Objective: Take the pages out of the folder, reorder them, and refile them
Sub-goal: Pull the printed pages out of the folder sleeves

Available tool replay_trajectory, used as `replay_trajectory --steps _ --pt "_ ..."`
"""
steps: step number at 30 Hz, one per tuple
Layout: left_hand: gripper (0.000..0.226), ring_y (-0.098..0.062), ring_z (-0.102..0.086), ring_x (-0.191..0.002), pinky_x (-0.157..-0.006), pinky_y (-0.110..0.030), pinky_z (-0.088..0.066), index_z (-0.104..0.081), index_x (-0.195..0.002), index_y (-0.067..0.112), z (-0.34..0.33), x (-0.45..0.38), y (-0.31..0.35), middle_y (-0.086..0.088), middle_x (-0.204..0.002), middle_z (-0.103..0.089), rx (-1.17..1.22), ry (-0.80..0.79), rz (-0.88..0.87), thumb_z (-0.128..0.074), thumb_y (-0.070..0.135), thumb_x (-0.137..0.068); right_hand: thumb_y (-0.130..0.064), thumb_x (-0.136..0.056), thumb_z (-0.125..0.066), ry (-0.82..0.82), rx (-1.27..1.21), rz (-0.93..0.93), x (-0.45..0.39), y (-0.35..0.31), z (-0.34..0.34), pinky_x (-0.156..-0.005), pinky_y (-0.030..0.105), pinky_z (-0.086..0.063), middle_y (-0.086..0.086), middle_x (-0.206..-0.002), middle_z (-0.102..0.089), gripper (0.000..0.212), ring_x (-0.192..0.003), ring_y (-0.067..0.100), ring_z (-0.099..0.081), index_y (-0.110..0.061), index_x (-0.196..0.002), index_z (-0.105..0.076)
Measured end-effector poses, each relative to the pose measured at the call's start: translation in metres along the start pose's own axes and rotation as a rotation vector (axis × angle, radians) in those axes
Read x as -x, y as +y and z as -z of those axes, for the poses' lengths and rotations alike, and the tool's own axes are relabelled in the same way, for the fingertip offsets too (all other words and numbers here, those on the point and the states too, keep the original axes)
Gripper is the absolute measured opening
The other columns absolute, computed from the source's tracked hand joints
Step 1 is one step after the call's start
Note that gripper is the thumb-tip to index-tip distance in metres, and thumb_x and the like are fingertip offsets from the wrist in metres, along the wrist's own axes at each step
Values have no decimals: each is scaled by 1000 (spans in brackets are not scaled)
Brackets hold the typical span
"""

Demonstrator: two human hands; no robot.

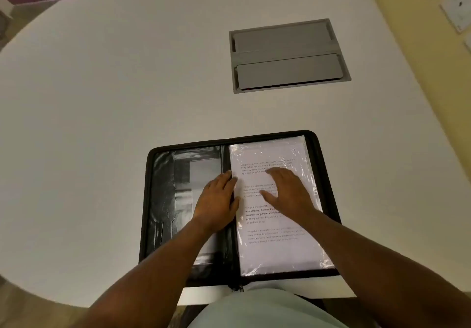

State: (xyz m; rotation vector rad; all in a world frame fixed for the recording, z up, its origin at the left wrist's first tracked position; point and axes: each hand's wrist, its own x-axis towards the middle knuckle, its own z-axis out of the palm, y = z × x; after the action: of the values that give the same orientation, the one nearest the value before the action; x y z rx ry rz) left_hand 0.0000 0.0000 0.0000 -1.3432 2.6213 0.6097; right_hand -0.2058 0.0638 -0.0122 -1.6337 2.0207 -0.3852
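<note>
Both hands lie flat and open — left hand (pixel 216 197) at the folder (pixel 163 200) spine, right hand (pixel 288 190) on the sleeved page (pixel 275 251); steady the sleeve, then slide the sheet out gently.

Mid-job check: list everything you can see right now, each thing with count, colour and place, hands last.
table: one, white, rounded, fills most of the view.
folder: one, black, zip-edged, lying open at the near table edge.
printed page: one showing, white, under a clear plastic sleeve in the folder's right half.
cable hatch: one, grey, two flaps, set in the table beyond the folder.
wall sockets: at least two, white, on the yellow wall, upper right.
left hand: flat, near the folder's spine, fingertips at the sleeve's inner edge.
right hand: flat, fingers spread on the sleeved page.
</note>
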Motion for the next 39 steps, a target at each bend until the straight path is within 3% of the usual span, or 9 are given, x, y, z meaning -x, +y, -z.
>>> replay_trajectory --steps 6,10,14,18,22,26,33,36,39 --pt "62 -22 -24 -144 -117 -36 -19 -25 -151 18 16 -57 0 -4 -156 -28 30 -10 1 -48 38 -97 -35 -91 -63 11 51 4 -55 11 15 -110 36 -32 6 -141 -50 54 -132 21 -42 -14 -138 -48" --pt "65 -22 -19 -146 -118 -38 -20 -17 -153 17 19 -88 1 -4 -158 -23 66 -14 15 -47 32 -97 -41 -90 -62 -44 133 -39 -79 24 18 -116 40 -24 7 -154 -34 67 -143 24 -28 -15 -146 -37" --pt "62 -23 -20 -145 -119 -40 -19 -21 -152 16 12 -102 4 -5 -157 -24 63 -28 4 -47 31 -98 -43 -90 -62 -43 177 -23 -89 33 16 -117 40 -22 7 -153 -35 71 -143 24 -28 -15 -148 -33" --pt "52 -27 -34 -136 -114 -39 -26 -35 -145 11 6 -110 4 -10 -148 -39 24 41 -19 -48 26 -97 -42 -90 -63 -6 240 4 -98 33 19 -113 38 -26 8 -141 -47 65 -134 24 -40 -13 -143 -41" --pt "42 -27 -48 -113 -97 -37 -39 -49 -135 10 4 -122 4 -11 -123 -54 -16 117 -62 -51 25 -96 -39 -89 -65 -2 246 25 -108 30 21 -107 36 -31 5 -124 -56 48 -119 23 -48 -16 -130 -55" --pt "23 -23 -52 -96 -84 -33 -42 -65 -109 9 7 -133 4 -8 -104 -60 29 198 -65 -54 23 -95 -29 -86 -69 41 204 96 -114 26 25 -102 35 -35 3 -110 -59 27 -106 22 -53 -17 -109 -62" --pt "3 -20 -52 -85 -78 -32 -43 -60 -89 13 13 -137 -2 -4 -89 -61 102 197 -93 -57 13 -88 -31 -87 -67 -26 159 203 -118 21 35 -90 33 -39 -1 -100 -62 18 -96 17 -54 -18 -99 -64" --pt "5 -16 -47 -79 -74 -28 -37 -57 -86 16 14 -135 -2 0 -83 -60 100 153 -75 -54 15 -91 -39 -91 -61 -108 -30 130 -118 13 39 -75 30 -47 -6 -89 -64 25 -81 11 -58 -19 -105 -66" --pt "6 -16 -48 -76 -74 -32 -43 -56 -86 17 16 -135 0 -1 -79 -61 95 128 -70 -52 16 -91 -29 -98 -52 -148 -55 74 -128 10 41 -69 35 -54 1 -86 -68 21 -74 17 -62 -14 -100 -67"
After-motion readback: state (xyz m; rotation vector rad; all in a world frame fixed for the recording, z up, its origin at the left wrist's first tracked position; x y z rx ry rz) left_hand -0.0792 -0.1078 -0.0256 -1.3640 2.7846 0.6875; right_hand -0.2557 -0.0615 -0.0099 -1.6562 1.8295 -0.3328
